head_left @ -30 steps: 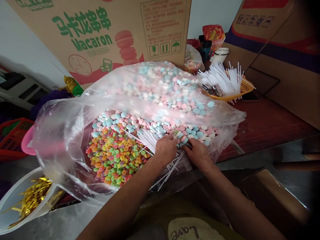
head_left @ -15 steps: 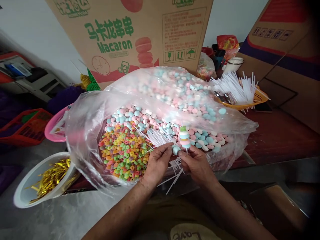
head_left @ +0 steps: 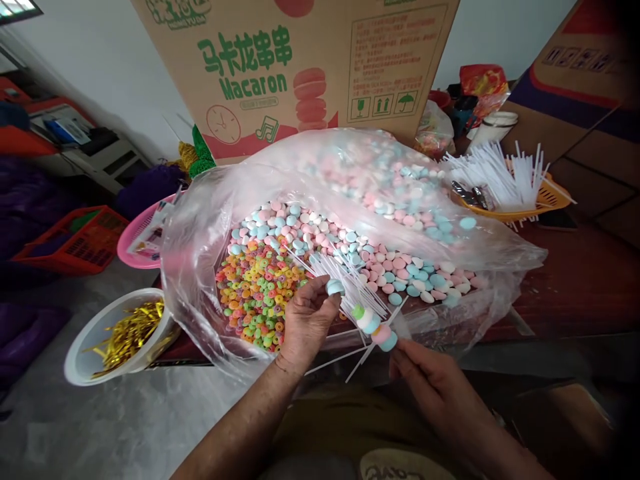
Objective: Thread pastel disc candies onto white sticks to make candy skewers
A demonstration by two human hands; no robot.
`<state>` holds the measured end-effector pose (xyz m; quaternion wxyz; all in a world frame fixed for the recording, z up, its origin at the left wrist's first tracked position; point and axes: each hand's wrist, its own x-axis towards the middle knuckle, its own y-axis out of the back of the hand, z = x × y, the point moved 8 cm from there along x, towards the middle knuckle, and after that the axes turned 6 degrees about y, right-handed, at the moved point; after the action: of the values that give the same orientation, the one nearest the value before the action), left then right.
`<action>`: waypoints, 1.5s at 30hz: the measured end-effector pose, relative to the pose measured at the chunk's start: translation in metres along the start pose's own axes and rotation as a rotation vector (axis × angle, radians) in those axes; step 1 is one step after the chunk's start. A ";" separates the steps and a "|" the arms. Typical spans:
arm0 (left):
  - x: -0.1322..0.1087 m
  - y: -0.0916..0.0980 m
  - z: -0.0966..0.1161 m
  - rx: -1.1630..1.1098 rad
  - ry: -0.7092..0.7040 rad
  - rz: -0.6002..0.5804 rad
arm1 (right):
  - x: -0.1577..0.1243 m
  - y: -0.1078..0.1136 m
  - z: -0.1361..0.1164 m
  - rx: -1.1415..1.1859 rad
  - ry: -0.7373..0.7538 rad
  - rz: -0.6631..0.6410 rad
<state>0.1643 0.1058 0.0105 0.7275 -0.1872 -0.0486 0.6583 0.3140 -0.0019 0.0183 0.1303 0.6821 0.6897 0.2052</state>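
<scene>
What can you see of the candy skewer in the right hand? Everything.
The candy skewer has a green piece at its tip, then white, blue, a thin orange layer, pink and blue, all pressed together. The pastel pieces look smooth and matt. The right hand grips its lower end, hiding the stick there. It tilts up-left in view, before loose white sticks; contact with them is unclear.

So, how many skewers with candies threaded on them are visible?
1: the candy skewer is in the right hand, tilted, near the loose white sticks. The left hand holds a separate blue candy. Others may be hidden under the clear bag.
</scene>
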 end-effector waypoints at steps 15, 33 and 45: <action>-0.001 0.009 -0.001 0.425 -0.109 0.045 | 0.003 -0.006 -0.004 -0.144 0.066 -0.014; -0.033 -0.018 0.025 1.150 -0.801 0.105 | 0.002 -0.033 -0.005 -0.060 -0.066 -0.067; -0.015 0.006 0.002 0.844 -0.436 0.152 | 0.012 -0.043 0.003 -0.025 -0.016 0.039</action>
<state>0.1559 0.0920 0.0129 0.6627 0.2638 0.0851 0.6957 0.2763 0.0104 -0.0031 0.1407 0.6952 0.6726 0.2108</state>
